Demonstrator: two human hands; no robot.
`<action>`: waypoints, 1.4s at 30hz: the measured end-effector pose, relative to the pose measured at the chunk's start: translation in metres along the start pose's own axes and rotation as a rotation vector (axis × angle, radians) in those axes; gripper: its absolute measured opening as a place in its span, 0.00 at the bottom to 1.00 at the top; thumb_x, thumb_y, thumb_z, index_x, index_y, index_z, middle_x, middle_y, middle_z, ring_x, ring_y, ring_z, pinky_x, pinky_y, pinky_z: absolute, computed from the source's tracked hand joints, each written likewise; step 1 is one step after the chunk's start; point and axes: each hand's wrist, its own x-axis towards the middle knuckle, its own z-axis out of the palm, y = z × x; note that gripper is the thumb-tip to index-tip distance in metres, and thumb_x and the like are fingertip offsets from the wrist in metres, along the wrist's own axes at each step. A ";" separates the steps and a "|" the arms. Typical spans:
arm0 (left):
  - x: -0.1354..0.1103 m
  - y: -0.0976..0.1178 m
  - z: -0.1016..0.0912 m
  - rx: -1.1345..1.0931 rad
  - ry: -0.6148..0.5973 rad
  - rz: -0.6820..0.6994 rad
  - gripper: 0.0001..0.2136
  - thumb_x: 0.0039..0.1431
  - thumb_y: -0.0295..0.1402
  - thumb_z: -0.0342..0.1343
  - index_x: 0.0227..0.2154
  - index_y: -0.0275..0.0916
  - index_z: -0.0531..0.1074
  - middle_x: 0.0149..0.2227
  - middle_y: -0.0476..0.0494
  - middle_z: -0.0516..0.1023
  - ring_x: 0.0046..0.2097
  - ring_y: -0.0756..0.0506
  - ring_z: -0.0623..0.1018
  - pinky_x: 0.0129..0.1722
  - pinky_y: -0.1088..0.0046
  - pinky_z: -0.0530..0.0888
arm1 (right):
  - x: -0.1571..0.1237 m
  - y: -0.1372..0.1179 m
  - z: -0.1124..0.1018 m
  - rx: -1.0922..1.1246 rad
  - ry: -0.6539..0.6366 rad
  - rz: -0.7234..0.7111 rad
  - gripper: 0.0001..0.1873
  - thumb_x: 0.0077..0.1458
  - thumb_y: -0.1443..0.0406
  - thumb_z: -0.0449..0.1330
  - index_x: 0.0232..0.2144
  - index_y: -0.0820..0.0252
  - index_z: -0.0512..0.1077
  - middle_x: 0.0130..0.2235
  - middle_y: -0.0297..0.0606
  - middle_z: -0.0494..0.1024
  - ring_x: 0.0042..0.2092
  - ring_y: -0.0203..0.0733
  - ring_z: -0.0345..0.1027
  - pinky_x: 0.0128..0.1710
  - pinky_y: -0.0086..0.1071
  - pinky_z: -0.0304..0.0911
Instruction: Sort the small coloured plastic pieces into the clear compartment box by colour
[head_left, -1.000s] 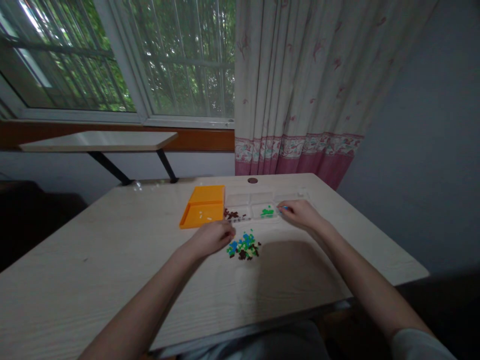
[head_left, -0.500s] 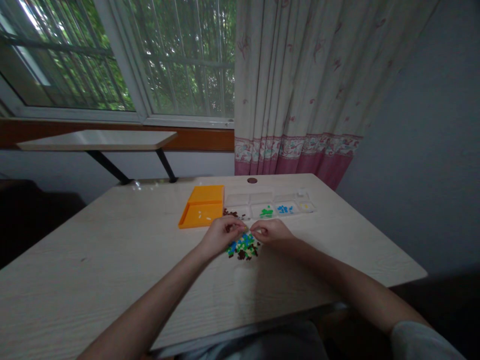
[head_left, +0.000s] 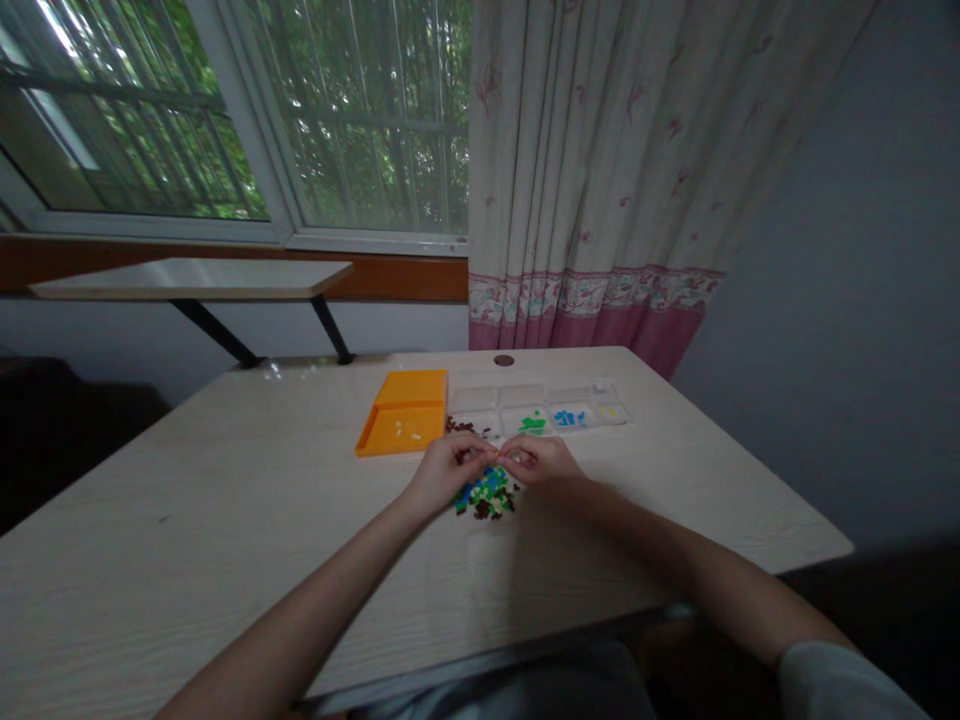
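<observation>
Across the near and middle scene, saw a pale table [head_left: 225,480], with a barred window [head_left: 375,120] beyond at far left and a flowered curtain [head_left: 585,150] beyond at far right. Noted a raised shelf [head_left: 202,275] on dark legs at far left, well apart from both hands. Found a clear compartmented case [head_left: 523,394] just right of an open orange box [head_left: 412,385], with brown pieces [head_left: 459,427], green pieces [head_left: 533,424], blue pieces [head_left: 568,418] and yellow pieces [head_left: 609,411] from left to right in its near row. Saw the left hand [head_left: 448,470] angled in from near left, fingers curled, partly blocking the case's near edge and the mixed pile [head_left: 487,494] on the table below. Saw the right hand [head_left: 547,461] angled in from near right, knuckles bent, fingertips meeting the left's over the pile's far edge. Made out a tiny yellow piece [head_left: 496,454] pinched at the left thumb and fingertips; could not tell the right hand's hold on it. Spotted white pieces [head_left: 400,428] inside the box's near half.
</observation>
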 end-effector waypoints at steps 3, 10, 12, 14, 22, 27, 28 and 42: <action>0.000 0.002 -0.001 0.037 -0.008 0.012 0.10 0.50 0.36 0.55 0.29 0.34 0.75 0.27 0.45 0.73 0.28 0.51 0.69 0.26 0.78 0.65 | 0.000 0.000 0.000 -0.014 0.009 0.002 0.09 0.48 0.58 0.57 0.27 0.57 0.73 0.16 0.28 0.68 0.17 0.27 0.54 0.19 0.21 0.50; -0.002 0.006 -0.004 0.054 -0.041 0.040 0.10 0.50 0.37 0.55 0.29 0.35 0.75 0.27 0.44 0.74 0.30 0.50 0.70 0.29 0.77 0.66 | -0.002 0.003 0.001 -0.016 -0.011 -0.020 0.09 0.48 0.59 0.56 0.28 0.56 0.73 0.16 0.27 0.67 0.17 0.27 0.55 0.19 0.21 0.50; -0.002 0.006 -0.004 0.045 -0.053 0.046 0.11 0.50 0.37 0.55 0.29 0.34 0.76 0.27 0.44 0.74 0.30 0.50 0.71 0.29 0.77 0.66 | -0.002 0.003 0.002 -0.014 -0.009 -0.019 0.09 0.48 0.59 0.56 0.27 0.56 0.73 0.16 0.27 0.66 0.17 0.27 0.54 0.19 0.21 0.50; -0.002 0.005 -0.004 0.038 -0.074 0.048 0.11 0.51 0.37 0.55 0.30 0.34 0.76 0.28 0.44 0.74 0.30 0.50 0.71 0.29 0.77 0.66 | -0.003 0.002 0.002 -0.014 -0.009 -0.021 0.08 0.47 0.60 0.57 0.27 0.57 0.73 0.16 0.27 0.66 0.17 0.27 0.54 0.19 0.21 0.50; 0.001 -0.004 -0.013 0.302 -0.188 0.119 0.11 0.56 0.35 0.48 0.35 0.38 0.73 0.33 0.44 0.74 0.36 0.48 0.72 0.37 0.74 0.67 | 0.001 0.002 -0.013 -0.131 0.041 -0.148 0.07 0.48 0.63 0.54 0.27 0.58 0.71 0.14 0.26 0.62 0.18 0.28 0.55 0.23 0.22 0.53; 0.001 -0.010 -0.016 0.529 -0.309 0.187 0.12 0.58 0.32 0.45 0.39 0.40 0.72 0.38 0.44 0.72 0.41 0.47 0.71 0.41 0.74 0.67 | 0.003 0.010 -0.020 -0.161 0.062 -0.158 0.09 0.50 0.61 0.53 0.28 0.58 0.71 0.14 0.27 0.63 0.18 0.28 0.55 0.24 0.22 0.53; 0.001 -0.010 -0.016 0.547 -0.320 0.192 0.12 0.58 0.32 0.44 0.39 0.41 0.71 0.38 0.44 0.71 0.41 0.48 0.71 0.41 0.75 0.67 | 0.003 0.011 -0.021 -0.168 0.067 -0.156 0.09 0.50 0.61 0.53 0.28 0.58 0.71 0.15 0.27 0.63 0.18 0.28 0.55 0.24 0.22 0.53; 0.000 -0.012 -0.018 0.644 -0.297 0.186 0.11 0.58 0.31 0.44 0.38 0.41 0.71 0.39 0.44 0.69 0.41 0.48 0.71 0.40 0.75 0.67 | 0.007 0.011 -0.030 -0.241 0.039 -0.133 0.10 0.50 0.62 0.53 0.28 0.58 0.72 0.15 0.28 0.64 0.19 0.29 0.57 0.25 0.23 0.52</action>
